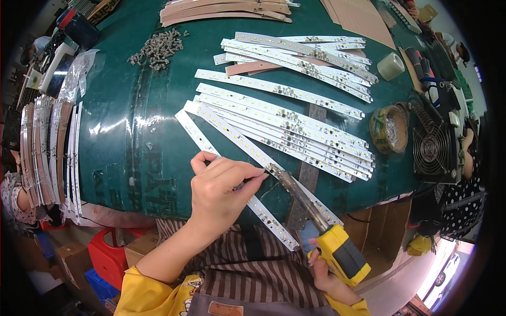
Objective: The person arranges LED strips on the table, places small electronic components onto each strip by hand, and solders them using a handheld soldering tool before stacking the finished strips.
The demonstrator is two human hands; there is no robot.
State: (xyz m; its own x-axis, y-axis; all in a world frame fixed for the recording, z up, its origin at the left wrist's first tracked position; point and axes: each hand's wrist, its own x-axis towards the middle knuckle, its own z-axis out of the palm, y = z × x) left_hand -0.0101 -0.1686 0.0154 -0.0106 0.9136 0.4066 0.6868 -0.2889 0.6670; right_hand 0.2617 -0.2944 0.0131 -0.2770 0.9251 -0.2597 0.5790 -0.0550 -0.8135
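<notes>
My right hand (326, 276) grips a yellow and black soldering gun (343, 252) by its handle. Its long metal barrel points up and left, the tip meeting a white LED strip board (236, 138) close to my left fingertips. My left hand (217, 185) is closed in a pinch at that same spot; whatever lies between finger and thumb is too small to make out. Under the left hand runs another LED strip board (271, 224), slanting toward the table's near edge. Beyond them, several more boards (279, 118) lie fanned side by side across a dark metal bar (304, 192).
A pile of small connectors (158, 50) sits at the far left. More LED strips (311, 55) lie crossed at the back. Wrapped strips (45, 152) line the left edge. At right are a tape roll (390, 129), a white roll (390, 67) and a fan (432, 147).
</notes>
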